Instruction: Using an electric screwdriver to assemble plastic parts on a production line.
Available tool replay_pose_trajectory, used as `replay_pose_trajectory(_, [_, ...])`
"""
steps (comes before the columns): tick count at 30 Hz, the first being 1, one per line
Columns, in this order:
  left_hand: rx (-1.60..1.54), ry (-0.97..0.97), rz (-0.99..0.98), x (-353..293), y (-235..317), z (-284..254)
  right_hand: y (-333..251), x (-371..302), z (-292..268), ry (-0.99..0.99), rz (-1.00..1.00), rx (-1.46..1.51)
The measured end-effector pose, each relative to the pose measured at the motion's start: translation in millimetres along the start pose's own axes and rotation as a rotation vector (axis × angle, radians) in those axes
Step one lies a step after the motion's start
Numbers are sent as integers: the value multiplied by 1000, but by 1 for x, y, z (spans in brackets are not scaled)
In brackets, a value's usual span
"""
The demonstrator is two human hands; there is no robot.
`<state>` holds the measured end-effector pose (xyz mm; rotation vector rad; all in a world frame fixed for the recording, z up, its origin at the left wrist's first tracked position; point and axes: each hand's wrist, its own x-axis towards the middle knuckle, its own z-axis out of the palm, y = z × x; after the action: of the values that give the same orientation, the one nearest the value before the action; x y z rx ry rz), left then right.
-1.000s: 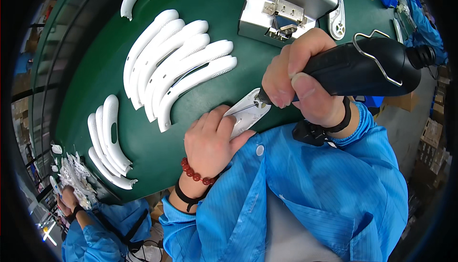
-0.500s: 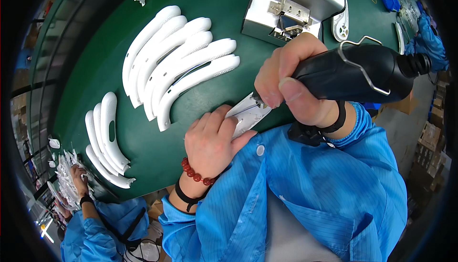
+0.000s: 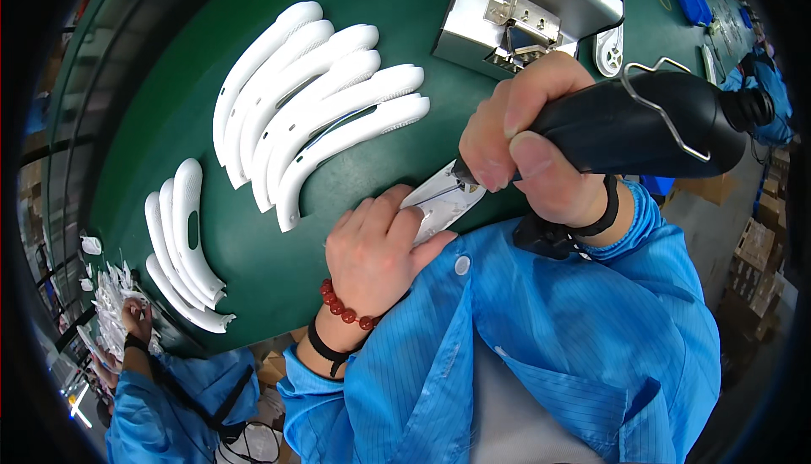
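Note:
My left hand [image 3: 380,249] presses a small white plastic part [image 3: 443,204] against the near edge of the green table [image 3: 169,84]. My right hand [image 3: 524,147] grips a black electric screwdriver [image 3: 642,126] with a wire hanger on its body. Its tip meets the white part just above my left fingers. A red bead bracelet and a black band sit on my left wrist.
Several long curved white plastic shells [image 3: 321,109] lie in a row on the table's middle, and a smaller stack of curved shells [image 3: 182,244] lies at the left. A metal fixture [image 3: 524,12] stands at the back. A co-worker's hand [image 3: 135,320] in blue sleeves handles small white parts at lower left.
The screwdriver and my right hand have shifted slightly left and nearer, tip staying on the white part. The co-worker's hand at lower left moved a little.

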<state>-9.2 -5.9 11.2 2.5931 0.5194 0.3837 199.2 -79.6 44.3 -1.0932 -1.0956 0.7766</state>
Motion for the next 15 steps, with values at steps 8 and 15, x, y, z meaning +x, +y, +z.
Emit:
replay_pose_trajectory(8, [8,-12,11,-1,-1,0,2,1,12,201,65,173])
replay_pose_trajectory(15, [19,61,77,0,-3,5,7,11,13,-60,-92,-53])
